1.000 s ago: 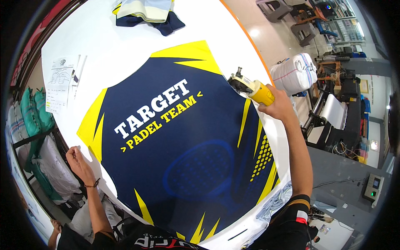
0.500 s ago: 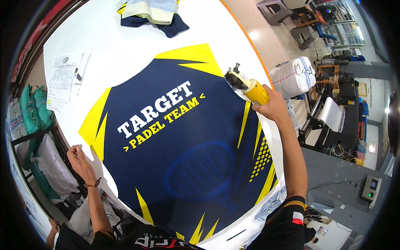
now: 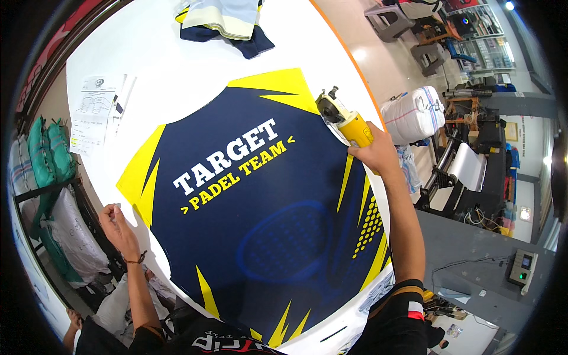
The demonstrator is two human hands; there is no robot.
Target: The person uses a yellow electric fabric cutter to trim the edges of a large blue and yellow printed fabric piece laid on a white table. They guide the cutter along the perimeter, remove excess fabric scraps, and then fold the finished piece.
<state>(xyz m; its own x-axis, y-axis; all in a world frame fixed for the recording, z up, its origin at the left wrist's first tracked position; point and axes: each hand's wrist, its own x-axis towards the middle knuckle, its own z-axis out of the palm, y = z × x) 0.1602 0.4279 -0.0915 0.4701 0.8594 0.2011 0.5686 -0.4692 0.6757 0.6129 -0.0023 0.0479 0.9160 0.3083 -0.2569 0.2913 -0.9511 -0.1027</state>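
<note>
A navy and yellow printed jersey panel [image 3: 284, 219] lies flat on a white table, lettering across its upper part and a faint blue racket below. My right hand [image 3: 376, 152] is wrapped round the yellow body of a handheld electric fabric cutter [image 3: 355, 127]. The cutter's dark metal head rests at the panel's upper right curved edge, just beneath the yellow shoulder part; its blade is too small to make out. Beside the panel's left edge, my left hand [image 3: 120, 234] hovers with loosely bent fingers and nothing in them.
Folded navy, yellow and pale fabric pieces [image 3: 228, 26] lie at the table's far end. Printed paper sheets [image 3: 94, 115] sit at the far left. Beyond the table's orange right edge stands a white wrapped bundle [image 3: 414, 115]. Green sacks [image 3: 50, 154] fill a rack at left.
The panel and table have shifted slightly in view. My right hand and the cutter appear a little further left, still by the same curved edge. My left hand stays beside the panel.
</note>
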